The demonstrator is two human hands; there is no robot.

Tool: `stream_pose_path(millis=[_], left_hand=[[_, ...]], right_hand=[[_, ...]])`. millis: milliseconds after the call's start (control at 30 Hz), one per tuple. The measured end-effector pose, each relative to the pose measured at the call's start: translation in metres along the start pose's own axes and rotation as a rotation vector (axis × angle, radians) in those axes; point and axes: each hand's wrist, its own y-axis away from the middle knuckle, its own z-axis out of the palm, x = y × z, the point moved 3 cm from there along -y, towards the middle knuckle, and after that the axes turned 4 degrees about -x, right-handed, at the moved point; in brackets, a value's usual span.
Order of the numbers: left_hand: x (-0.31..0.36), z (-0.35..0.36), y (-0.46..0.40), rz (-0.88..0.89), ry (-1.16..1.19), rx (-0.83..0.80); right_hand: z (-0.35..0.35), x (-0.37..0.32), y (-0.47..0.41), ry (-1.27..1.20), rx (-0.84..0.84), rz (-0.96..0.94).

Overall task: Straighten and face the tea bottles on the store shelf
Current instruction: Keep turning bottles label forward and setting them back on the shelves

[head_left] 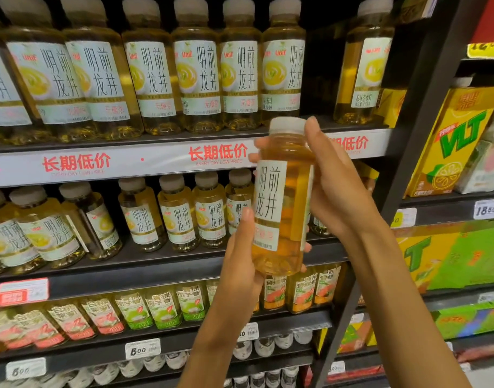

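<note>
I hold one tea bottle (282,197) upright in front of the shelves, its white label turned partly to the left. My left hand (240,256) cups its lower part from the left and below. My right hand (332,189) grips its upper side from the right, thumb by the white cap. On the upper shelf (156,161) stands a row of the same bottles (195,71), labels facing out, then a gap (321,79), then a single bottle (366,68) turned sideways. The shelf below holds more tea bottles (178,214); one at the left (97,222) is turned askew.
A black upright post (408,152) bounds the shelf bay on the right. Beyond it stand yellow VLT lemon tea cartons (453,144). Lower shelves carry green- and pink-labelled bottles (161,306) and price tags (142,349).
</note>
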Motion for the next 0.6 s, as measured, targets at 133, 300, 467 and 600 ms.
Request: stream_pose_path(millis=[133,300,467,600], left_hand=[[-0.001,-0.004,-0.006,-0.055,-0.119,0.071],[0.002,0.001,-0.007,0.163,-0.436,0.139],[0.000,-0.001,-0.009,0.101,-0.200,0.153],[-0.002,0.002,-0.011,-0.099,0.051,-0.012]], right_hand=[[0.001,0.000,-0.002,-0.001,0.025,0.007],[0.003,-0.002,-0.002,0.116,0.138,-0.069],[0.000,-0.003,-0.007,0.142,0.067,-0.016],[0.002,-0.002,-0.010,0.036,-0.035,0.015]])
